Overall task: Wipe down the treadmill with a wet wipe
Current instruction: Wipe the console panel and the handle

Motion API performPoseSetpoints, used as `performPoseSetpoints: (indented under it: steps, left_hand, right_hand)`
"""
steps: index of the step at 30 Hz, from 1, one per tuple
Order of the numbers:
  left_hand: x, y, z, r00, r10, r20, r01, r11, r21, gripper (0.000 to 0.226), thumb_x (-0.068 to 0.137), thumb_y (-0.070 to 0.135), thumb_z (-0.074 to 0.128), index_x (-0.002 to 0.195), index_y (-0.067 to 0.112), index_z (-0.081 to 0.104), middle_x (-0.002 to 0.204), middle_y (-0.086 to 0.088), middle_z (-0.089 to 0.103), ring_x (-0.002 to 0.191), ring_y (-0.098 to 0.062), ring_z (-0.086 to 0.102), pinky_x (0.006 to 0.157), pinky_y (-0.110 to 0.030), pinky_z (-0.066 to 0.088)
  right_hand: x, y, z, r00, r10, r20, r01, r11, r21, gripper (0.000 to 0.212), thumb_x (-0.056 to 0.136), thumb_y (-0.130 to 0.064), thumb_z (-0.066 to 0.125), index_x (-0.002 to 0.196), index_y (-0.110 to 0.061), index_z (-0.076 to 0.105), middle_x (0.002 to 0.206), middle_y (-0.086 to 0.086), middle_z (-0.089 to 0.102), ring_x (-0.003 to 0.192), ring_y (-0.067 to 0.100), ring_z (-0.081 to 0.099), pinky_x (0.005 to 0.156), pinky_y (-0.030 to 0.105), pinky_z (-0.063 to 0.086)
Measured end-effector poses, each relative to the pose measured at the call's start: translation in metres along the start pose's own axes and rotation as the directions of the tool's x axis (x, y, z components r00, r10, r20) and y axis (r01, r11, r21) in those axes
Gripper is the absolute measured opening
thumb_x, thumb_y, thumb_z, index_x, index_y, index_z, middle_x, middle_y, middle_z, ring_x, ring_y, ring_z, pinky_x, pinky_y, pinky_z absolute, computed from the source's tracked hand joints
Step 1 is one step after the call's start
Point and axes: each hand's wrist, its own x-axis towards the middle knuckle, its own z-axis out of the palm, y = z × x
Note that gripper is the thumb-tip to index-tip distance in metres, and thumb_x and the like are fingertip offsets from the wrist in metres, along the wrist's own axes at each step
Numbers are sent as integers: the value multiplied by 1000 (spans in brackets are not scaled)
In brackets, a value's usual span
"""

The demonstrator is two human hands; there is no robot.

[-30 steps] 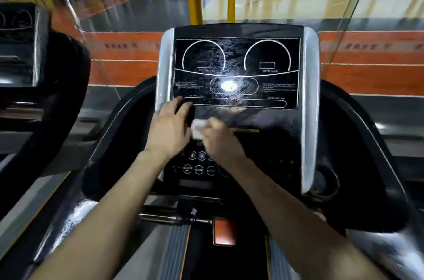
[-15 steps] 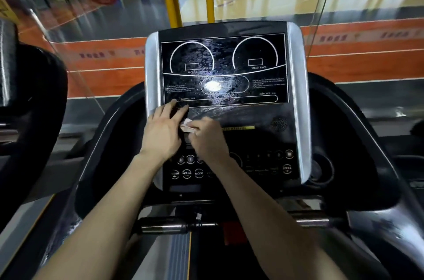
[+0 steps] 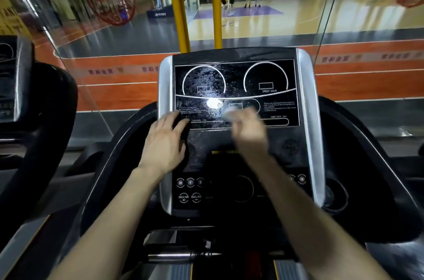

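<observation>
White wet wipe (image 3: 229, 111), bunched in your blurred right hand (image 3: 249, 133), lies against the treadmill console display (image 3: 236, 77) at its 6 o'clock; your left hand (image 3: 164, 142) rests flat-fingered at 8 o'clock.

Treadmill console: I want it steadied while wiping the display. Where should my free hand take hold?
Likely grip: the silver left side strip, coming from the left: it stands upright along the console edge, outside the display where the right hand holds the wet wipe. The left hand lies next to it.
</observation>
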Motion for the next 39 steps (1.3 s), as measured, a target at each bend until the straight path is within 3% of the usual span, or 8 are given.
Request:
performPoseSetpoints:
  steps: [4,8,14,19,25,30,36,39]
  left_hand:
    - [33,-3,-9,995,5,100,-15,995,102,105,78,56,84,165,27,31,174,-16,19,162,-36,16,131,-48,17]
    - [81,6,-20,977,-2,212,-38,982,186,155,54,71,93,170,22,2,176,-21,-6,163,-40,-4,133,-50,5]
    - [136,15,-41,981,-5,195,-29,985,172,177,38,85,90,169,25,-14,174,-22,-20,162,-40,-17,132,-55,2]
    - [180,21,-47,983,-90,162,70,990,124,190,24,94,83,168,19,-14,177,-19,-6,164,-38,-4,132,-58,6]
    - [183,24,-34,986,-112,126,94,986,139,191,17,92,83,169,16,-4,173,-12,20,160,-34,17,130,-54,17]
    - [190,31,-31,980,-159,117,136,974,180,194,9,86,87,167,13,1,169,-14,25,157,-36,23,127,-56,27]
    - [184,28,-35,976,-170,139,149,978,145,193,13,88,86,169,19,-4,174,-11,18,162,-33,13,130,-55,19]
    - [185,35,-39,971,-187,151,167,976,138,192,17,82,92,169,18,-5,174,-12,16,162,-33,11,131,-55,16]
  right_hand:
    - [80,10,-23,902,242,-358,-250,968,25,43,96,-3,52,132,-17,73,117,16,61,93,32,64,96,39,53]
    - [36,-38,42,875,-361,322,368,929,43,40,98,-14,51,130,-20,75,116,11,60,100,33,64,95,45,55]
    - [120,35,-32,804,280,-524,-235,960,153,37,91,0,60,121,-14,77,106,17,65,88,27,62,79,28,39]
    - [138,-43,29,959,-281,-47,283,957,55,39,100,-6,60,133,-21,74,119,10,59,101,28,64,100,37,52]
    - [161,43,-55,805,320,-500,-299,946,124,40,94,-10,53,126,-13,76,130,21,62,107,40,66,94,38,47]
    - [151,-32,15,960,-268,-81,273,960,63,41,95,1,63,127,-20,78,117,12,65,102,31,65,96,36,51]
    - [151,68,-65,856,194,-480,-211,977,19,43,90,1,56,123,-17,76,117,18,63,99,38,65,90,35,42]
    - [109,38,-17,993,-54,-105,53,999,-14,42,95,-5,55,128,-23,72,118,4,58,99,28,65,87,29,46]
